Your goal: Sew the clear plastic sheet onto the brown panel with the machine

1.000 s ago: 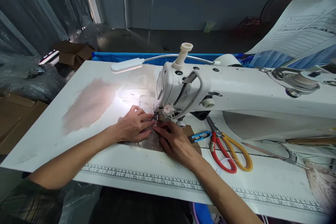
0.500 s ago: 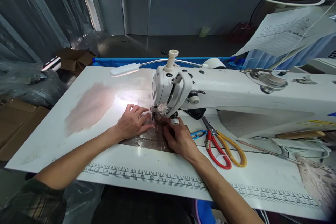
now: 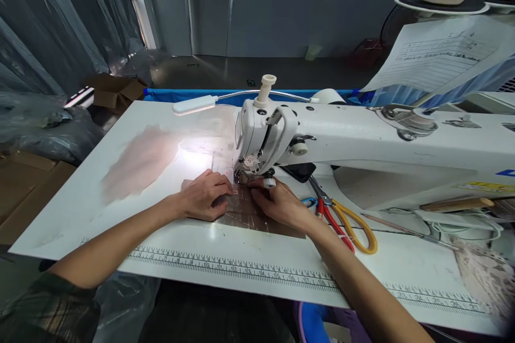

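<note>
A thin brown see-through sheet (image 3: 261, 221) lies flat under the needle area of a white sewing machine (image 3: 257, 134). On its left part rests my left hand (image 3: 207, 195), fingers curled and closed on the sheet just left of the presser foot (image 3: 237, 177). My right hand (image 3: 277, 202) is closed at the sheet's right side, thumb under bent fingers, its fingertips reaching close behind the foot. The fingertips of the right hand are partly hidden by the machine's white knob. Sheer pink fabric (image 3: 139, 163) spreads over the table to the left.
Red-and-yellow-handled scissors (image 3: 354, 225) lie right of my right hand, with a dark phone-like object (image 3: 300, 172) behind them. A lamp (image 3: 195, 105) lights the needle area. A printed ruler (image 3: 221, 268) runs along the table's front edge. Lace (image 3: 483, 278) sits at far right.
My left hand's spread fingers have curled in and sit slightly lower. The brown sheet now reaches farther right beneath my right wrist. My right forearm has shifted right, covering more of the scissors.
</note>
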`<state>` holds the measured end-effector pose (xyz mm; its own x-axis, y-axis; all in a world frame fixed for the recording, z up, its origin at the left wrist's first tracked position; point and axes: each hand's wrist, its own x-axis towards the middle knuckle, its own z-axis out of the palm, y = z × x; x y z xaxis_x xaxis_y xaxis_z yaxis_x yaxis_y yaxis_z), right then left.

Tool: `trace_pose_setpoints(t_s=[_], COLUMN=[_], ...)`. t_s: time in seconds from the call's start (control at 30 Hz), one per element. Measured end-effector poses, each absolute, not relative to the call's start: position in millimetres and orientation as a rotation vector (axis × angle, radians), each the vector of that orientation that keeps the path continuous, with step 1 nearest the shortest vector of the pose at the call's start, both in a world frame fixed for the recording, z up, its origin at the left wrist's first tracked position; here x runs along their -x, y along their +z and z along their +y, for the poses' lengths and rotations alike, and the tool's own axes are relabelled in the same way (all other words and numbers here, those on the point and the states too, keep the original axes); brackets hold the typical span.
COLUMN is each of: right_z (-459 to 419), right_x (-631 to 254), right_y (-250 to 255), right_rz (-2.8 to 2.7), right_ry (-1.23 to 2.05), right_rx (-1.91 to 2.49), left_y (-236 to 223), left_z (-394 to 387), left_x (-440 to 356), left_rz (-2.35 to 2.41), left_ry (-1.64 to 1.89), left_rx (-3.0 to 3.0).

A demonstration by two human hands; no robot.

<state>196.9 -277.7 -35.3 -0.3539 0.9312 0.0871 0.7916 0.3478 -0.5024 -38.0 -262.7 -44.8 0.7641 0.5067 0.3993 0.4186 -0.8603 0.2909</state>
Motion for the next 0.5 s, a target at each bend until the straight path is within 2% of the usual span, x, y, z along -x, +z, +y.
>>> trace_pose_setpoints(t_s=[0.13,0.27,0.5], right_z=[-267.3,-269.6,-278.6], right_x=[-198.2,-198.4,-198.6], right_y=[-29.2,-36.1,-40.1], right_rz=[-2.221,-2.077,-2.15], right_ry=[0.751,0.636,0.612], right_rx=[1.57,1.524,1.326], left_y=[-45.7,-45.7,-44.5], left_z=[-261.6,-262.2,-264.4], left_x=[36.6,34.6,31.0], left_rz=[0.761,0.779,0.817], left_ry=[0.757,0.797,0.86], left_rx=[-2.788,-2.776,-2.823])
